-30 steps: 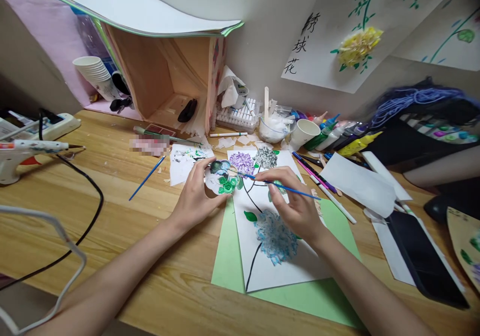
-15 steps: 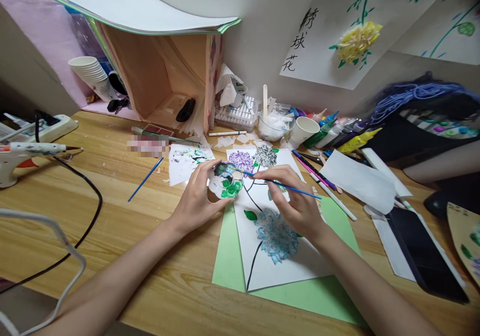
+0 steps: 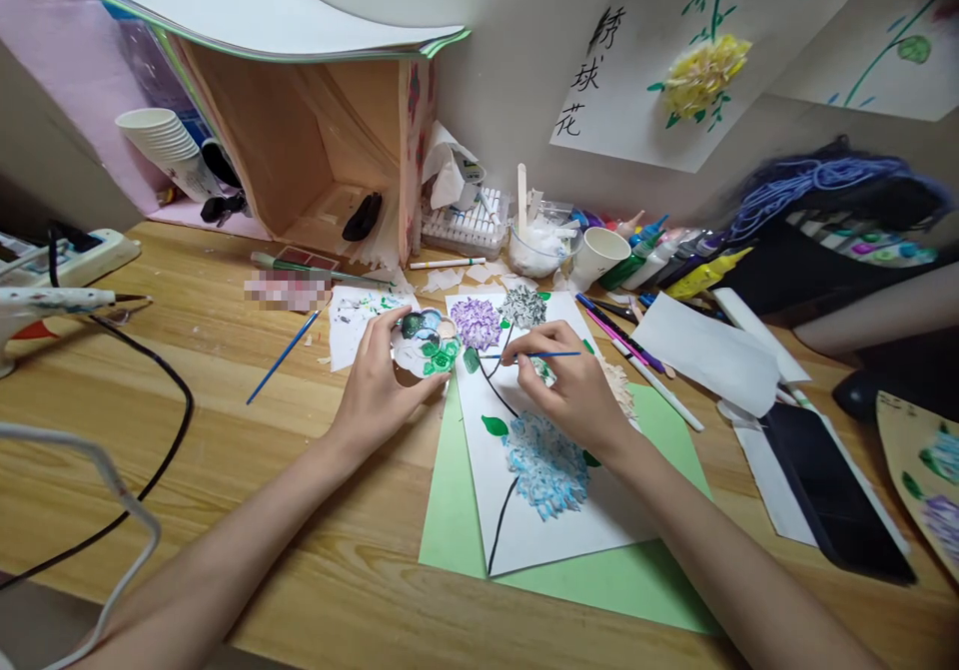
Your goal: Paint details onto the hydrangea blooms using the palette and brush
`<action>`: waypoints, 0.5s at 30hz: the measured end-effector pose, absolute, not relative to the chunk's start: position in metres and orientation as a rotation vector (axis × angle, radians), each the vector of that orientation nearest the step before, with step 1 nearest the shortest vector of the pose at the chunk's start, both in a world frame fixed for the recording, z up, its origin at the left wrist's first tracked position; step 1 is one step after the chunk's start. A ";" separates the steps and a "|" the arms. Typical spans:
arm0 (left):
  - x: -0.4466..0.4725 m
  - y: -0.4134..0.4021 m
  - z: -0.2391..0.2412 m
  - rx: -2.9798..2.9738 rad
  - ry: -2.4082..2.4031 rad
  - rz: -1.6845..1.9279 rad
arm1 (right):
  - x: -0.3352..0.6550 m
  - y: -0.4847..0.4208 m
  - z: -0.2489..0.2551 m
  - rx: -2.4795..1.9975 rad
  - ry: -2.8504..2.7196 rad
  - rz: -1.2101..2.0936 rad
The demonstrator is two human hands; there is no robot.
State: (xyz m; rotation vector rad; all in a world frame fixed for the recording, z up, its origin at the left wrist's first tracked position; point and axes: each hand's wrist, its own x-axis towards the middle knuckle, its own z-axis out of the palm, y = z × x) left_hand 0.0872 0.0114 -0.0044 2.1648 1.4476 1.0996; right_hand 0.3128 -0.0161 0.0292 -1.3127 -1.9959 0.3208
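My left hand grips a small round paint palette by its edge; green, black and pale paint lies in its wells. In my right hand is a thin blue paintbrush, pinched near its tip end. The brush tip points left, by a green leaf below the purple flower. Under it lies a white sheet with black stems, a dark grey flower and a large blue flower. A green sheet lies beneath the white one.
Another blue brush and a paint-smeared paper lie left of the palette. A paper cup, a bowl and paint bottles stand along the back. A black phone lies at right, a glue gun at left.
My right hand has drawn the brush off the palette and down to the white sheet. The palette in my left hand has shifted slightly left, away from the brush.
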 end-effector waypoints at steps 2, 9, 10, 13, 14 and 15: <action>0.087 0.012 -0.005 2.171 1.440 1.106 | 0.314 -0.016 0.029 -1.313 -1.985 0.332; 0.086 0.011 -0.005 2.177 1.435 1.113 | 0.314 -0.016 0.030 -1.327 -1.985 0.386; 0.086 0.012 -0.004 2.177 1.436 1.115 | 0.315 -0.016 0.030 -1.322 -1.985 0.404; 0.087 0.012 -0.004 2.171 1.439 1.116 | 0.315 -0.016 0.030 -1.334 -1.968 0.411; 0.087 0.011 -0.003 2.167 1.439 1.113 | 0.316 -0.016 0.030 -1.340 -1.966 0.414; 0.087 0.011 -0.003 2.163 1.439 1.108 | 0.316 -0.016 0.030 -1.341 -1.965 0.421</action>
